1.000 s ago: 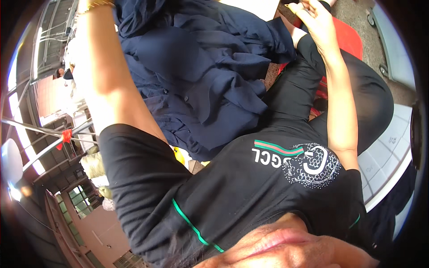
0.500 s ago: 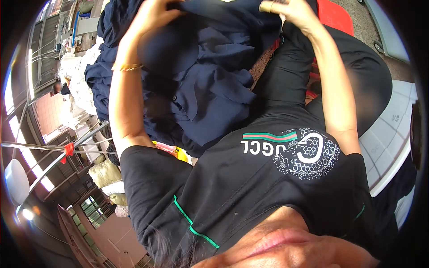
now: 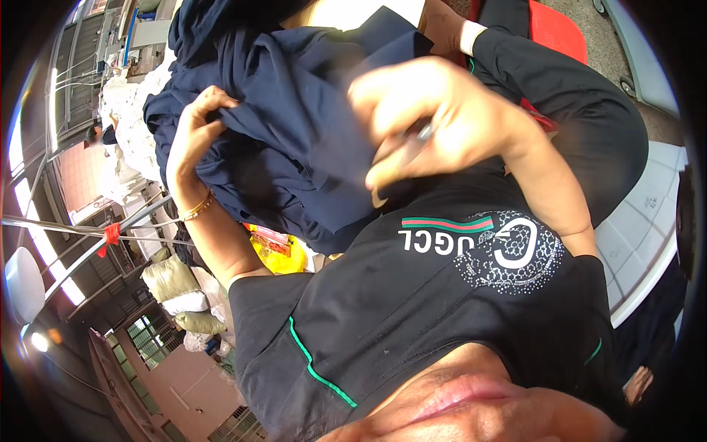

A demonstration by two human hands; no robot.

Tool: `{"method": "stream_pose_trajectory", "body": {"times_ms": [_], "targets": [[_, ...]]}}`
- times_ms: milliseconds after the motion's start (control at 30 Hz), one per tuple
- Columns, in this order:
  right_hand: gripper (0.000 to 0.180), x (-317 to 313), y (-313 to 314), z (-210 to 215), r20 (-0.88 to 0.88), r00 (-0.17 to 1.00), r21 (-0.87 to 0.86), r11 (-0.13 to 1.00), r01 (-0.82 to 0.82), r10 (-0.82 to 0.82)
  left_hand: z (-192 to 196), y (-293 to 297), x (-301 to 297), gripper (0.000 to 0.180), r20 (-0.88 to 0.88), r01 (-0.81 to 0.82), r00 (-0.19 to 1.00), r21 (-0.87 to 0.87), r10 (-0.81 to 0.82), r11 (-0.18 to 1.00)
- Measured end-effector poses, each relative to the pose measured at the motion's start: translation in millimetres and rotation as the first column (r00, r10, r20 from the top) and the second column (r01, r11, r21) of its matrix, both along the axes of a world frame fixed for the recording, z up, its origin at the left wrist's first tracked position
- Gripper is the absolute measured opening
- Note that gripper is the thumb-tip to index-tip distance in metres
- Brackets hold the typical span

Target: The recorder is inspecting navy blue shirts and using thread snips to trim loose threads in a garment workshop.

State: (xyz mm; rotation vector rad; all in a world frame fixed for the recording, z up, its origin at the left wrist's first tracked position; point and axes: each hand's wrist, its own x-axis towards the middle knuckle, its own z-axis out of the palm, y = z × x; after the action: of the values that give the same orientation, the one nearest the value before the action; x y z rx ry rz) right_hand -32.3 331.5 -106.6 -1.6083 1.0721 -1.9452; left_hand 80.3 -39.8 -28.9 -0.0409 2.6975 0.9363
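Observation:
Dark navy cloth (image 3: pixel 287 140) lies heaped in front of me and over toward my left. My left hand (image 3: pixel 197 129) has its fingers bent onto the cloth's left part, pinching a fold. Closer to the camera, my right hand (image 3: pixel 449 118) is raised over the cloth's right side, smeared by motion. Its fingers are curled round a small dark object with a shiny metallic spot (image 3: pixel 425 132); its kind is not clear.
A bright pale surface (image 3: pixel 361 12) shows beyond the cloth. My bent leg in black trousers (image 3: pixel 574 96) is at the right, by a red seat (image 3: pixel 557 33). A yellow and red bag (image 3: pixel 280 250) lies below my left arm. White cloth piles (image 3: pixel 121 140) stand at the left.
Both hands have come back from the cloth's far edge. My left hand now grips farther left, and my right hand has lifted off toward the camera. The cloth has shifted, uncovering the pale surface.

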Motion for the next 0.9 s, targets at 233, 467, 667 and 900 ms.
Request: {"method": "stream_pose_trajectory", "body": {"times_ms": [233, 467, 667, 900], "targets": [[0.017, 50, -26, -35, -0.089, 0.969, 0.308, 0.932, -0.192, 0.229, 26, 70, -28, 0.023, 0.003, 0.097, 0.995, -0.296, -0.101, 0.950], [0.020, 54, -35, -49, -0.116, 0.973, 0.290, 0.944, -0.159, 0.200, -56, 128, -115, 0.042, -0.087, 0.144, 0.953, -0.712, -0.290, 0.687], [0.039, 45, -60, -71, -0.225, 0.957, 0.287, 0.951, -0.113, 0.182, -102, 105, -132, 0.037, -0.093, 0.013, 0.992, -0.612, -0.088, 0.790], [0.042, 43, -54, -71, -0.089, 0.965, 0.485, 0.857, -0.174, 0.246, -124, 99, -129, 0.020, -0.312, -0.046, 0.947, -0.360, -0.073, 0.932]]}}
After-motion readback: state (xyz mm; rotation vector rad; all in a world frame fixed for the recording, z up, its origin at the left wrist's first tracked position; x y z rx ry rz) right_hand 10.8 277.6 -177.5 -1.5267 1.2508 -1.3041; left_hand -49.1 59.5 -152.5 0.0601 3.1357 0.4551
